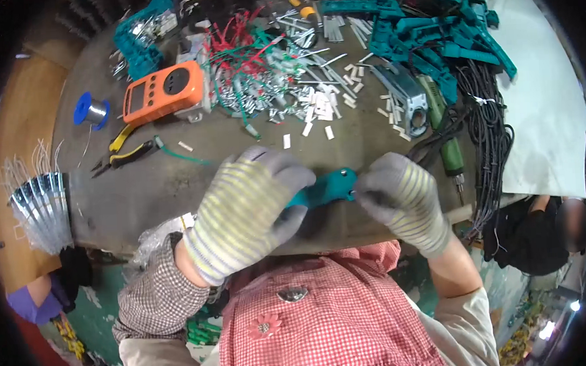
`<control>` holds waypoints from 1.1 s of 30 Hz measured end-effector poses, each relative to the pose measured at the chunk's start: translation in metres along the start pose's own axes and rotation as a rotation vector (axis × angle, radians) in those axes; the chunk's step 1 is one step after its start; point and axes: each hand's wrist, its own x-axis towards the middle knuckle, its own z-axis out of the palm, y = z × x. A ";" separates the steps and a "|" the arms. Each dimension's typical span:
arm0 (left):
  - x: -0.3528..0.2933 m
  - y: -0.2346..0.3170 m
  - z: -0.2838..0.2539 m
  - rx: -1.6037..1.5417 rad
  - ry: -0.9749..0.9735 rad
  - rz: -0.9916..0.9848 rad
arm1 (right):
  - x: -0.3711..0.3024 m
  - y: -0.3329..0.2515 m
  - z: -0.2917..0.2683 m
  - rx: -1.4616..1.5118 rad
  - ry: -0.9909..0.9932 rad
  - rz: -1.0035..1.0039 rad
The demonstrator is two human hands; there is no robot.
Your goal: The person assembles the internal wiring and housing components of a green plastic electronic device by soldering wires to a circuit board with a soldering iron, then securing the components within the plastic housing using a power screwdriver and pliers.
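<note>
Both my hands wear grey gloves with yellow stripes. My left hand is closed on one end of a teal plastic housing part, its thumb below and its fingers above. The part lies level just over the table's near side, with small round holes at its right end. At that end my right hand is closed, thumb and fingertips pressed together. What it pinches, if anything, is hidden. Beyond my left hand lie pliers with yellow and black handles and a short green wire.
On the table stand an orange multimeter and a blue solder spool. Red and green wired parts heap at the back, beside white pieces. Teal housings, a green tool and black cables lie right.
</note>
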 end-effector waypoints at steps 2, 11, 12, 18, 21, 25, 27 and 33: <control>0.011 0.002 0.013 0.005 -0.067 -0.001 | -0.006 0.010 0.006 -0.262 0.042 -0.295; 0.019 0.011 0.038 0.132 -0.100 -0.027 | -0.036 0.041 -0.048 -0.564 0.451 0.083; 0.019 0.012 0.037 0.130 -0.096 -0.034 | -0.040 0.048 -0.063 -0.681 0.507 0.346; 0.021 0.009 0.038 0.088 -0.145 -0.005 | -0.042 0.099 -0.084 -0.627 0.500 0.458; 0.020 0.010 0.041 0.092 -0.100 0.025 | -0.037 0.101 -0.127 -0.820 0.679 0.445; 0.017 0.008 0.042 0.061 -0.080 0.029 | -0.049 0.095 -0.188 -0.044 0.842 0.405; 0.020 0.011 0.038 0.070 -0.111 0.003 | -0.019 0.039 -0.140 0.168 0.861 0.289; 0.023 0.013 0.037 0.110 -0.237 -0.069 | 0.033 -0.019 -0.031 1.112 0.487 -0.304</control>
